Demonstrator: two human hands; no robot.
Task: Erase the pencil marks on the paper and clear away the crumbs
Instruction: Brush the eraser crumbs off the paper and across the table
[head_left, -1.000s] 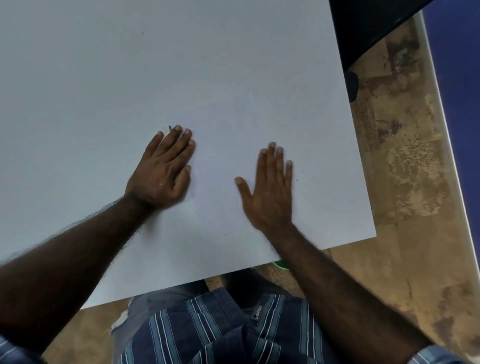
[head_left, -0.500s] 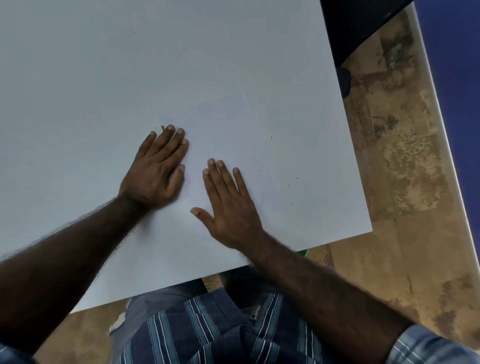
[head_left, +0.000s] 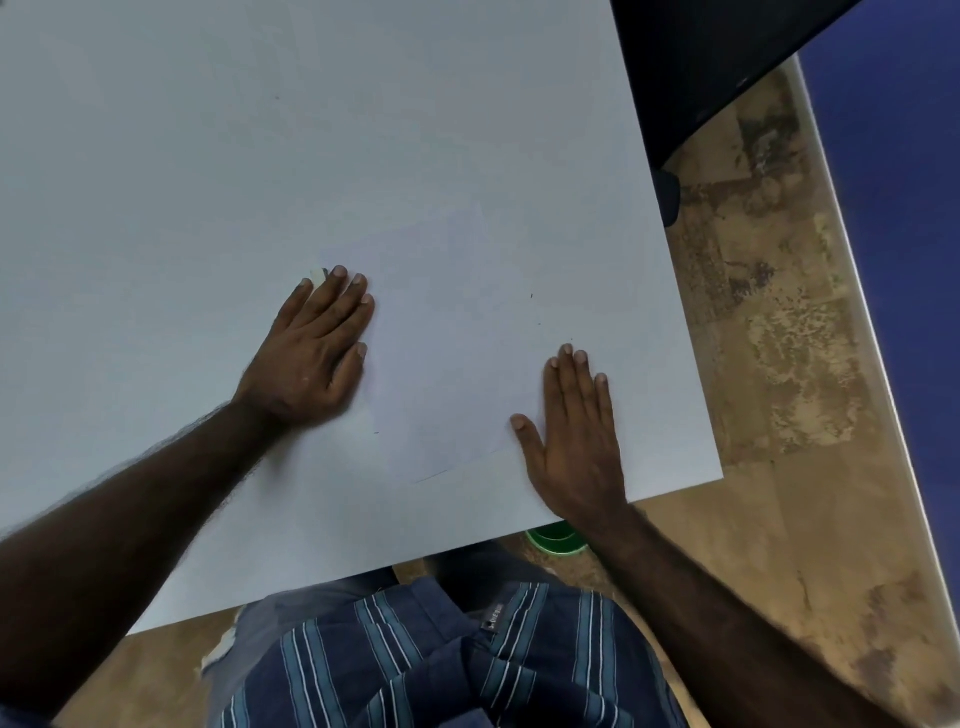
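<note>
A white sheet of paper (head_left: 447, 332) lies on the pale table (head_left: 208, 156), barely distinguishable from it. My left hand (head_left: 311, 348) presses flat on the paper's left edge, fingers straight. A small white eraser (head_left: 317, 274) peeks out just beyond its fingertips. My right hand (head_left: 576, 431) lies flat with straight fingers at the paper's right side near the table's front edge. A few tiny dark crumbs (head_left: 532, 296) dot the paper ahead of the right hand, and one speck (head_left: 376, 432) sits near the left wrist.
The table's right edge (head_left: 675, 291) and front edge (head_left: 415, 558) drop to a mottled brown floor (head_left: 779, 364). A green round object (head_left: 556, 539) sits below the front edge. A dark object (head_left: 701, 67) stands at the upper right. My striped shirt fills the bottom.
My right hand swept from the middle of the paper out to the right, toward the table's corner. The left hand stayed pressed in place.
</note>
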